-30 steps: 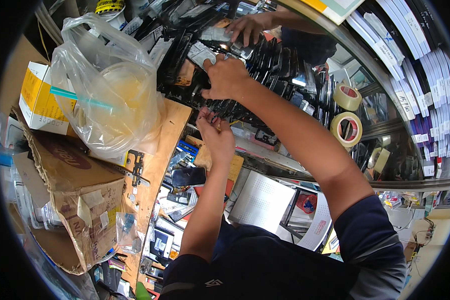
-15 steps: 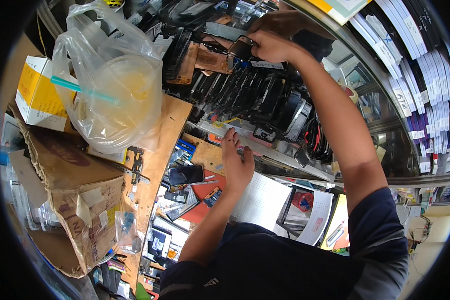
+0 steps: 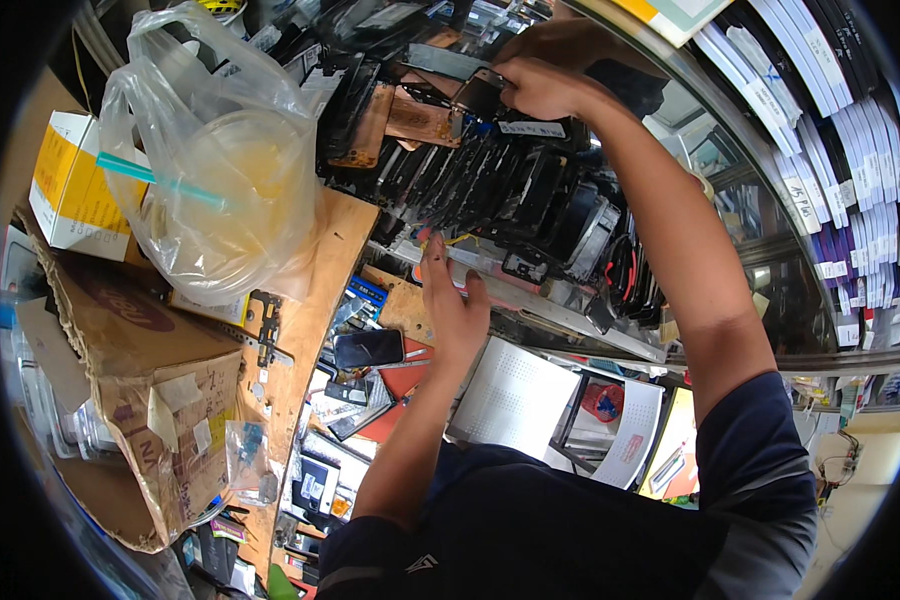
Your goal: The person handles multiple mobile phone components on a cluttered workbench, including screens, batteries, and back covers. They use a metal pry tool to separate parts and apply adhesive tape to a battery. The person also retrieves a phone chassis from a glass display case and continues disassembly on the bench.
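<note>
At the far side, my right hand (image 3: 545, 88) has its fingers closed on the edge of a dark, flat phone part (image 3: 481, 93), which tilts above a packed row of black phone parts (image 3: 450, 180). Copper-coloured phone panels (image 3: 423, 120) lie just left of it. A white label strip (image 3: 533, 128) sits under the right hand. My left hand (image 3: 457, 315) is open and holds nothing, thumb apart from the fingers. Its fingertips are by the near rim of the row, next to a thin yellow cable (image 3: 462, 240).
To the left, a clear plastic bag (image 3: 220, 190) with a yellowish container inside stands beside a torn cardboard box (image 3: 160, 390). A black phone (image 3: 369, 348) lies on the cluttered bench below. Glass cases edge the right, with stacked white boxes (image 3: 860, 180) beyond.
My left hand has shifted a little to the left and away from me, up to the row's near rim. The right hand keeps its grip on the phone part, almost in place.
</note>
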`<state>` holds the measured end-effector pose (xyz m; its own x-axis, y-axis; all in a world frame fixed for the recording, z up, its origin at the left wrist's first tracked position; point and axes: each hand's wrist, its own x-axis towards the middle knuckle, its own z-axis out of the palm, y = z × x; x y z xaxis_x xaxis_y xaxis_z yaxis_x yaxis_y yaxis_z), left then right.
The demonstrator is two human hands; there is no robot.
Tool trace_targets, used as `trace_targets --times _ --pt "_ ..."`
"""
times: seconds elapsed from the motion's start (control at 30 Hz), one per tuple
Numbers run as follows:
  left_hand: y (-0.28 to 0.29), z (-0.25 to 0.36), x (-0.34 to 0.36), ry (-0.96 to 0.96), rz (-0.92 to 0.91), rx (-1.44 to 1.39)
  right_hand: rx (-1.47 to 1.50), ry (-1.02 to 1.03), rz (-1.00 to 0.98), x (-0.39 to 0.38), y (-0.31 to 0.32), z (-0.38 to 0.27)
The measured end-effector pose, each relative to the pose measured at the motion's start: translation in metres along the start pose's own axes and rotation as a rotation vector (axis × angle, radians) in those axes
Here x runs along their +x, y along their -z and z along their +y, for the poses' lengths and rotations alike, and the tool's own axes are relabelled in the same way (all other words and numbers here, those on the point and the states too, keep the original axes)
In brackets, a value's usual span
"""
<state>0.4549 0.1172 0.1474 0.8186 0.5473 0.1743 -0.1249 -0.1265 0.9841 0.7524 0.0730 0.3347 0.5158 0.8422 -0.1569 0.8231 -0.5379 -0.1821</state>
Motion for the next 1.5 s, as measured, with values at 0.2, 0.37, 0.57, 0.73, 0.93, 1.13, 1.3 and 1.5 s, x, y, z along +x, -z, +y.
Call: trace_targets --times 0.2,0.37,0.57,0.73,0.93,1.13,1.3,1.5 --pt "0.006 -0.005 0.024 -0.055 0.003 0.083 -0.037 -0.039 -0.007 -0.001 0.002 -0.01" --pt "0.005 0.004 0.031 0.009 -0.049 0.169 -0.035 -0.011 0.034 -0.001 -0.005 -0.002" --pt "0.005 -0.005 0.029 -0.039 -0.07 0.155 0.014 -0.115 -0.044 -0.007 0.011 -0.021" --pt "0.006 -0.005 0.029 -0.045 -0.057 0.231 0.05 -0.209 -0.055 -0.006 0.014 -0.025" --pt "0.006 -0.006 0.026 -0.028 -0.069 0.228 0.082 -0.178 -0.036 0.004 0.003 -0.003" --pt "0.005 -0.002 0.026 0.016 -0.077 0.225 0.101 -0.103 -0.041 -0.001 -0.005 -0.005" --pt "0.008 -0.002 0.025 0.016 -0.082 0.211 0.086 -0.119 -0.026 -0.003 -0.01 -0.007" --pt "0.005 -0.002 0.025 0.016 -0.092 0.202 0.038 -0.064 0.198 -0.011 -0.032 -0.021"
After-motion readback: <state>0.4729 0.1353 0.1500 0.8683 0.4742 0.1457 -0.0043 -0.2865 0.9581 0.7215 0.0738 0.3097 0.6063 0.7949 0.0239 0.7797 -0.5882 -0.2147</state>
